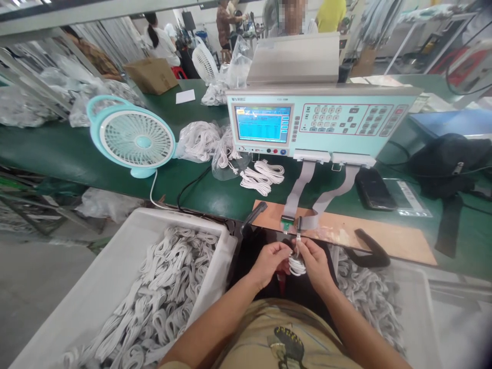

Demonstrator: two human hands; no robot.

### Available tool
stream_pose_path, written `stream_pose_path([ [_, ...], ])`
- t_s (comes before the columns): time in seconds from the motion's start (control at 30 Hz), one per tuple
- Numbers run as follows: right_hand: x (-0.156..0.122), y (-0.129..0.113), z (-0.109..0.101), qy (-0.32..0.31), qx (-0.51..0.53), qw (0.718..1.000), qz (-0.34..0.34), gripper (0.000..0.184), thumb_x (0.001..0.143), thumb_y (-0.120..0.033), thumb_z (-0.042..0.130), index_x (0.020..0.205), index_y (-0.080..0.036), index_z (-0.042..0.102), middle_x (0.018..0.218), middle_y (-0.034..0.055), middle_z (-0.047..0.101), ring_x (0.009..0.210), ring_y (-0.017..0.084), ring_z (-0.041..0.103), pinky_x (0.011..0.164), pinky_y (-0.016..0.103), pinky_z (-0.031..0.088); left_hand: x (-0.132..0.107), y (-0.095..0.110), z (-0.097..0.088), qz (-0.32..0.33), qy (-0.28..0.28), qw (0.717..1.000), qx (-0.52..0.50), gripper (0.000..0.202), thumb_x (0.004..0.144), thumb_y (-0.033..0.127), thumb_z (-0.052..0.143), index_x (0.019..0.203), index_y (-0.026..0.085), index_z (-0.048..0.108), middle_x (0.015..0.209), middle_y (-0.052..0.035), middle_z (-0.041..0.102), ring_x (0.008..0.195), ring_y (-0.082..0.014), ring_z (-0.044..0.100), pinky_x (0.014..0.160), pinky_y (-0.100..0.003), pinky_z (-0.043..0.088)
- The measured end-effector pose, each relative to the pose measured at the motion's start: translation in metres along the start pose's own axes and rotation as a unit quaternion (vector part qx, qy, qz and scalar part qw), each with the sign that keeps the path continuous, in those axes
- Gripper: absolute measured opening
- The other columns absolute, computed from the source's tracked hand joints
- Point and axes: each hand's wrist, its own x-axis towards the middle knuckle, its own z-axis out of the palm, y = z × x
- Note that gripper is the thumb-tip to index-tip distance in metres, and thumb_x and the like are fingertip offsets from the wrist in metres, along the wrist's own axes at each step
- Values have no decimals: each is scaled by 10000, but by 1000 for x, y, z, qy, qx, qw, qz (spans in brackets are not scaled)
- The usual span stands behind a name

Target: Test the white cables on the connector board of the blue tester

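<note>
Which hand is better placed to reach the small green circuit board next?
Probably the left hand: it is below the small green circuit board, at the coiled white cable. The right hand sits farther right, just under the narrow black connector.

Machine on the table, a bin to either side of the person.
On the table (207,197), the fan (140,138) stands left of the machine (300,146), with bagged cables (200,141) between them and a box (151,75) behind the fan. Cable bundles (262,177) lie before the machine's left part; flat cables (296,189) run from its front to the board (403,243) along the table's near edge. Right of these lies a phone (375,188), with a pouch (442,159) farther right. The left hand (272,262) and right hand (314,262) are before the board, a cable coil (297,266) between them. Heaped cables fill the left bin (80,297); more lie in the right bin (421,302).
</note>
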Motion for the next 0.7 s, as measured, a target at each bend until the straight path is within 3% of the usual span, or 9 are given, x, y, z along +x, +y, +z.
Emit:
stream_pose_path([
  [0.1,1,-1,1,-4,37,999,28,236,789,-415,618,804,-181,641,602,-24,503,521,115,436,503,226,355,2,-2,1,54,44,995,69,288,722,402,620,775,125,563,563,17,535,452,-90,501,465,-228,457],
  [0.23,5,-7,7,21,120,987,107,275,690,-426,711,766,-167,662,568,-10,551,481,121,460,471,229,359,3,13,-8,58,-9,978,202,251,764,382,556,790,133,576,566,21,528,471,-94,489,457,-211,418],
  [0.33,7,-13,12,57,168,974,140,315,592,-421,776,723,-155,669,572,12,583,477,134,476,465,239,368,6,29,-15,124,-73,927,347,235,787,317,519,655,132,580,607,7,527,570,-98,492,552,-211,405],
  [0.4,8,-15,12,58,174,974,135,314,576,-413,787,715,-153,676,587,19,591,498,142,488,481,245,380,8,35,-16,181,-75,896,398,284,798,282,495,566,130,556,642,-7,532,638,-108,498,624,-220,402],
  [0.57,8,-14,6,9,153,982,107,232,666,-382,746,763,-178,695,620,11,590,576,152,509,559,253,408,13,32,-12,226,35,904,362,357,851,325,419,584,133,559,625,-11,531,633,-117,500,621,-220,387],
  [0.7,8,-13,4,3,138,986,98,219,683,-397,731,742,-190,689,681,30,621,665,196,551,601,277,426,14,26,-7,239,49,909,337,350,843,320,437,568,136,553,599,1,516,603,-110,488,604,-217,373],
])
